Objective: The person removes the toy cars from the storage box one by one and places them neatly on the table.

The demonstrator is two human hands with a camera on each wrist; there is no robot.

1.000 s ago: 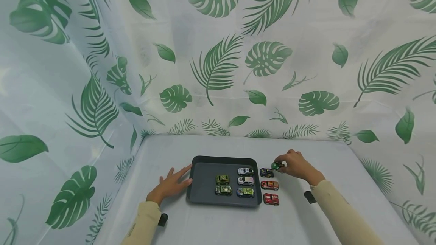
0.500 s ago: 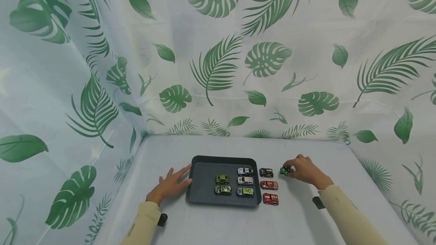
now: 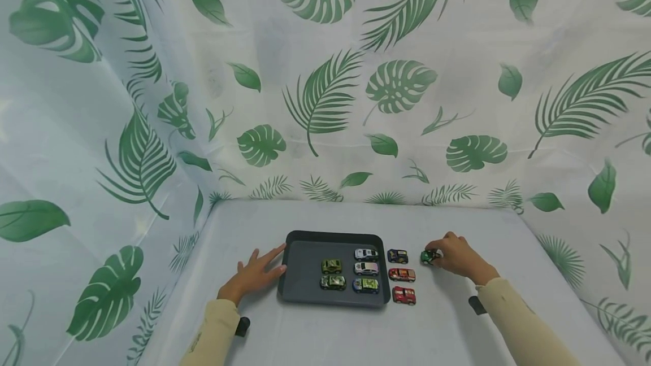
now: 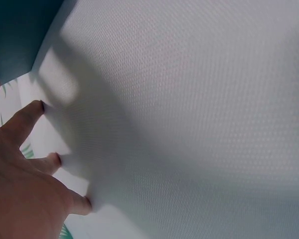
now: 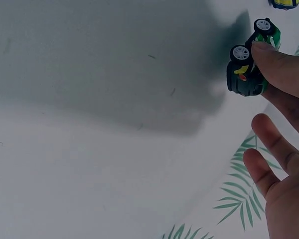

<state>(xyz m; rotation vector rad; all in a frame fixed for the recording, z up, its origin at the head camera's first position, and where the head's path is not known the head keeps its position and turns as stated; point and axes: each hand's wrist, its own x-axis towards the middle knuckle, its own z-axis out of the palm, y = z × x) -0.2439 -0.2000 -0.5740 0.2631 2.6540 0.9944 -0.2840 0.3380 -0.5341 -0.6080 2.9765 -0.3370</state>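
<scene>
In the head view my right hand (image 3: 460, 256) pinches a green toy car (image 3: 429, 257) at the table, right of the tray. The right wrist view shows that green toy car (image 5: 246, 74) between thumb and finger, its wheels turned to the camera. With fingers spread, my left hand (image 3: 252, 277) touches the left rim of a dark grey tray (image 3: 305, 296). The left wrist view has the left hand (image 4: 22, 179) with fingertips at the white cloth and a corner of the tray (image 4: 22, 35). Several toy cars, such as a white toy car (image 3: 366, 255), sit in the tray.
Just right of the tray stand a dark blue toy car (image 3: 398, 256), an orange-red toy car (image 3: 402, 274) and a red toy car (image 3: 404, 295) in a column. A leaf-patterned curtain (image 3: 325, 185) borders the white table (image 3: 330, 335) at the back and sides.
My right hand has moved right with the green toy car, away from the dark blue one, and lowered it slightly. The left hand and tray stay in place.
</scene>
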